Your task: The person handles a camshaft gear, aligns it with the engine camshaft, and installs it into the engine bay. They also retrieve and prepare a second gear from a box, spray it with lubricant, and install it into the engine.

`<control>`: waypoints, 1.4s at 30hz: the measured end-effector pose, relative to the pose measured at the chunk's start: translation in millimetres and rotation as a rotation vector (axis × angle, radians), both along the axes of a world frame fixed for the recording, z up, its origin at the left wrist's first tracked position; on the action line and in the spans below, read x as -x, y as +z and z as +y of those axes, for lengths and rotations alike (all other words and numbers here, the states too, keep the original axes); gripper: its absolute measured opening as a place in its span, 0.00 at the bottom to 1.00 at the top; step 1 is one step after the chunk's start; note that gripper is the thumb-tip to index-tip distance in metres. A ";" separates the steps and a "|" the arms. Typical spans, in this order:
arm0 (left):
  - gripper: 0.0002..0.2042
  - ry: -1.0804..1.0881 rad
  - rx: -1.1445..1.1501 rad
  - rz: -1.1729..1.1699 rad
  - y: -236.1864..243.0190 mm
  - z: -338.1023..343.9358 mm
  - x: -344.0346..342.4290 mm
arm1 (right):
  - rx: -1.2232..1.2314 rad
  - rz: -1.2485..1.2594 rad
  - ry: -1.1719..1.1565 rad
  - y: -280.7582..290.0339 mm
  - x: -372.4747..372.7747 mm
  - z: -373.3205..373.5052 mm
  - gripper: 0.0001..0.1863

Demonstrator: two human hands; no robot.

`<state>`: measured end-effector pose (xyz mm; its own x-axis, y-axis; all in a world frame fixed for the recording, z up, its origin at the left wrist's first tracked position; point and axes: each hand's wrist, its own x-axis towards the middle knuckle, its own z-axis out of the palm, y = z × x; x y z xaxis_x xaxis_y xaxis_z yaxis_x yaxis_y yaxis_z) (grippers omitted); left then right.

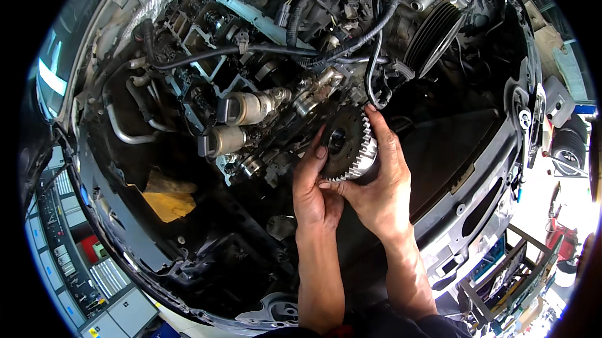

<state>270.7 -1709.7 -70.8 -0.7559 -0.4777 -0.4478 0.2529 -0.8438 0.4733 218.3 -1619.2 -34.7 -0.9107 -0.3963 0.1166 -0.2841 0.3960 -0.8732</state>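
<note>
The fingers of the right hand [387,192] curve around a round, dark-faced metal gear wheel with bright silver teeth [347,163], the index fingertip at its top edge and the thumb along its lower edge. The fingers of the left hand [311,199] press in on its left side, so the wheel sits held between the 2 hands, just in front of the end of a grey-and-black metal engine [233,7]; whether its back touches anything cannot be told.

The skin looks smudged (grease, perhaps), and a slick grip would be the likeliest cause of a slip. With fingertips so close to the teeth, a sudden turn of the wheel could nick or pinch them.

Just above the right fingertips, a thin black looping cable [369,78] hangs near enough to snag the rim if the wheel were tipped. To the left, 2 silvery metal cylinders with dark plug ends, the upper [254,108] and the lower [227,140], jut from the engine, and a careless swing could knock them.

Below the wheel lies dark, crowded space; a dropped wheel might lodge there, or strike the broad black panel [448,153] to the right. Farther out, the engine's top is uncovered, so grit could get in; a yellow-brown flat scrap [170,204] lies well apart at lower left.
</note>
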 end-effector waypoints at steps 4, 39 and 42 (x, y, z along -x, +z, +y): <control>0.22 0.012 0.058 -0.038 -0.4 1.6 -1.2 | -0.021 -0.157 -0.080 8.4 -7.6 -3.4 0.57; 0.25 0.114 -0.066 0.156 8.1 -3.8 -4.2 | 0.304 -0.147 -0.095 -11.7 -25.0 -12.8 0.63; 0.28 0.074 0.016 0.114 6.7 -4.3 -4.4 | 0.316 -0.162 -0.093 -8.7 -22.9 -14.8 0.63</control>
<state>275.1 -1714.1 -64.0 -0.7639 -0.5400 -0.3533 0.3665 -0.8136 0.4513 241.2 -1634.0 -43.4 -0.9577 -0.2787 0.0718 -0.1081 0.1169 -0.9872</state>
